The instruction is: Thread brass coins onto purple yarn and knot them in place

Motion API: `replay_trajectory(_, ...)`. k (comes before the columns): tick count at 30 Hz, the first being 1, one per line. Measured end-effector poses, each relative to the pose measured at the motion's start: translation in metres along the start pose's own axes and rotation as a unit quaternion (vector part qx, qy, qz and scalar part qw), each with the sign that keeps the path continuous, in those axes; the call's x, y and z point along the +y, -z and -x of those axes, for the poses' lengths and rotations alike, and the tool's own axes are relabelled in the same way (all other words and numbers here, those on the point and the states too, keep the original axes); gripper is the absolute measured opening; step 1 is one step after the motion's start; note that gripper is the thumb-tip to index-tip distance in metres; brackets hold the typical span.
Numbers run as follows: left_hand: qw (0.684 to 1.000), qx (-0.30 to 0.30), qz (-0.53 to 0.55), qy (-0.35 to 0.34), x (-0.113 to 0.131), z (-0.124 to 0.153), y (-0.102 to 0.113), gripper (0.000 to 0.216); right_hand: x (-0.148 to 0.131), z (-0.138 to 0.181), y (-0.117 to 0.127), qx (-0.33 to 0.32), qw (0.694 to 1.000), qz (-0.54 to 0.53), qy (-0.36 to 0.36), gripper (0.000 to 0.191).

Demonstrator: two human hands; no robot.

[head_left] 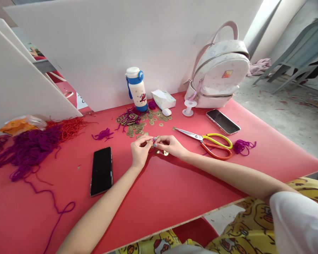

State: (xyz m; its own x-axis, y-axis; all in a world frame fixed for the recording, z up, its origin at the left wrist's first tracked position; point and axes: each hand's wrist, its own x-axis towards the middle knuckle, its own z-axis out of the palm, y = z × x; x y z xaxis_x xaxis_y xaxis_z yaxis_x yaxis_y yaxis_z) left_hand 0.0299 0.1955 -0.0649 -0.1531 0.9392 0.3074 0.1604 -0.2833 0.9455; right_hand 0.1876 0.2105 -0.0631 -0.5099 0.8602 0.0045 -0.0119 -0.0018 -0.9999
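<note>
Close together over the red table (159, 197), my left hand (141, 150) and my right hand (171, 145) pinch a small piece of purple yarn (154, 139) between their fingertips. Most of the yarn is hidden by the fingers. A few brass-coloured coins (165, 153) with holes hang or lie just under the fingertips; I cannot tell whether they are strung. Beyond my hands, a pile of similar holed coins (134, 131) spreads over the table, part of it mixed with purple yarn strands (127, 116).
Scissors (198, 135) with yellow and orange handles lie at right, near a phone (222, 121) and a purple yarn bundle (243, 146). Another phone (101, 171) is left. Behind stand a bottle (136, 88), a tissue pack (164, 100), a spool (189, 108) and a backpack (219, 76). Purple yarn (34, 148) heaps far left.
</note>
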Motion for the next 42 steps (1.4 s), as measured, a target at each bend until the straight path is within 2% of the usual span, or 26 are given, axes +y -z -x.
replay_trajectory(5, 0.999, 0.016, 0.002, 0.030, 0.002, 0.000, 0.000, 0.014, -0.004, 0.006, 0.003, -0.055, 0.998, 0.037, -0.002, 0.026)
replay_trajectory(8, 0.999, 0.017, -0.001, 0.036, 0.002, -0.001, 0.000, 0.015, -0.006, 0.010, 0.002, -0.030, 0.991, 0.117, 0.055, 0.022)
replay_trajectory(10, 0.999, 0.020, -0.010, 0.037, 0.001, -0.001, 0.000, 0.015, -0.006, 0.012, -0.001, 0.009, 0.970, 0.210, 0.121, 0.019)
replay_trajectory(12, 0.998, 0.025, -0.033, 0.039, 0.000, -0.001, 0.000, 0.014, -0.006, 0.014, -0.004, 0.037, 0.936, 0.305, 0.174, 0.015)
replay_trajectory(15, 0.996, 0.014, -0.085, 0.035, -0.001, 0.000, -0.001, 0.012, -0.006, 0.015, -0.005, 0.046, 0.898, 0.380, 0.216, 0.012)
replay_trajectory(17, 0.993, -0.018, -0.113, 0.034, -0.002, 0.001, -0.002, 0.012, -0.005, 0.014, -0.003, 0.049, 0.898, 0.373, 0.228, 0.013)
replay_trajectory(20, 0.990, -0.071, -0.114, 0.044, -0.003, 0.001, -0.003, 0.013, -0.003, 0.008, 0.005, 0.081, 0.923, 0.309, 0.214, 0.016)
replay_trajectory(23, 0.990, -0.098, -0.086, 0.058, -0.004, 0.000, -0.004, 0.016, 0.001, 0.000, 0.014, 0.129, 0.938, 0.255, 0.198, 0.016)
replay_trajectory(26, 0.990, -0.103, -0.075, 0.065, -0.003, -0.001, -0.004, 0.018, 0.004, -0.006, 0.019, 0.157, 0.943, 0.229, 0.185, 0.017)
replay_trajectory(33, 0.990, -0.109, -0.059, 0.074, 0.000, 0.000, -0.005, 0.018, 0.005, -0.007, 0.018, 0.162, 0.952, 0.193, 0.176, 0.018)
replay_trajectory(39, 0.994, -0.082, -0.034, 0.070, -0.001, -0.001, -0.004, 0.016, 0.001, -0.006, 0.023, 0.143, 0.958, 0.174, 0.180, 0.027)
replay_trajectory(42, 0.994, -0.077, -0.013, 0.071, -0.001, 0.000, -0.004, 0.016, 0.002, -0.008, 0.028, 0.124, 0.957, 0.191, 0.180, 0.022)
